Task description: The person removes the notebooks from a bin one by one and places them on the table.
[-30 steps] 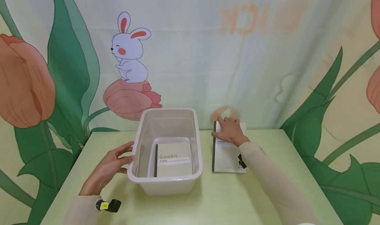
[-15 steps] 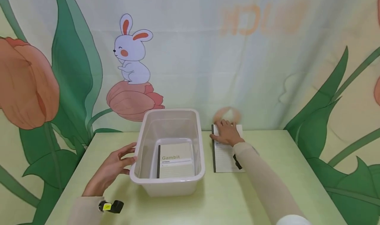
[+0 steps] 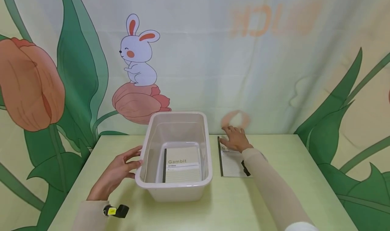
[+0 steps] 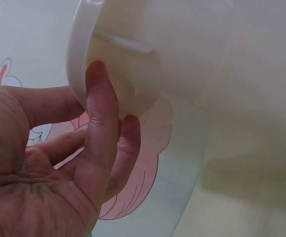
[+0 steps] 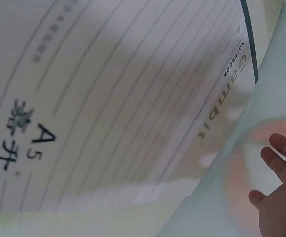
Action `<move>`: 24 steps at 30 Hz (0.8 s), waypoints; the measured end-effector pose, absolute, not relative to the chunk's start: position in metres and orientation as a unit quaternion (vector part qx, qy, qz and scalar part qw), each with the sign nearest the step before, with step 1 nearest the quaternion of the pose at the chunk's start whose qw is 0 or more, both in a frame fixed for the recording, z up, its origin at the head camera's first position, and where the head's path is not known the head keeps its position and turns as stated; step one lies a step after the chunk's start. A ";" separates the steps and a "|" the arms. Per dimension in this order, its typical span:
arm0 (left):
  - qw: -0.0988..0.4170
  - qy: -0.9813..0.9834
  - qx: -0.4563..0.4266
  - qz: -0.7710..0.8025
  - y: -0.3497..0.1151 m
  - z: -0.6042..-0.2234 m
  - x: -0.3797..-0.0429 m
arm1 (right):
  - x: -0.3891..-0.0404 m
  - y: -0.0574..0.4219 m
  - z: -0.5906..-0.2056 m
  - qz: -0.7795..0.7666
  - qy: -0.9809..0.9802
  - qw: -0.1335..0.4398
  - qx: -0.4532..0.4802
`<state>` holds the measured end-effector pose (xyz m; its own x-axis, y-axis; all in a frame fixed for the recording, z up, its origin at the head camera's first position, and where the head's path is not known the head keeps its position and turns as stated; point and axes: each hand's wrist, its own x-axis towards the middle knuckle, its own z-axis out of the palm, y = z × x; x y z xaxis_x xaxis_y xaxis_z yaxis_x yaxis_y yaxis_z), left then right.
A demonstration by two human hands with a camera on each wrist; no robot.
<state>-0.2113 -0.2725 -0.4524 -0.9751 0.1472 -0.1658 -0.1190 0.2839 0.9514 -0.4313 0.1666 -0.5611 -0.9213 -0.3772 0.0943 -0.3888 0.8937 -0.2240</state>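
A pale plastic tub (image 3: 173, 193) stands left of the middle of the table. My left hand (image 3: 114, 171) pinches the left rim of the tub; in the left wrist view a finger lies under the rim's lip. Inside the tub lies a cream notebook (image 3: 182, 166) with a dark spine and "Gambit" on its cover. A second Gambit notebook (image 3: 233, 164) lies on the table to the tub's right. Over its far end is my right hand (image 3: 236, 140), fingers spread; in the right wrist view this hand (image 5: 283, 182) appears apart from the notebook cover (image 5: 113, 108).
The light green table (image 3: 274, 187) ends at a printed curtain (image 3: 195, 61) with tulips and a rabbit, close behind the tub and the loose notebook. A strap-mounted black device (image 3: 122, 211) sits at the left sleeve.
The far edge of the right-hand notebook has come down towards the table, and my right hand has let go of it, fingers spreading. My left hand keeps its place on the tub's rim.
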 end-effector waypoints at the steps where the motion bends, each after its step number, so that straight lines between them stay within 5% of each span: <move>1: 0.112 0.793 0.009 0.599 -0.272 -0.453 -0.211 | -0.429 0.168 -0.561 0.123 -0.972 0.025 0.199; 24: 0.108 0.795 0.014 0.597 -0.272 -0.453 -0.211 | -0.356 0.192 -0.454 0.105 -0.951 0.132 0.259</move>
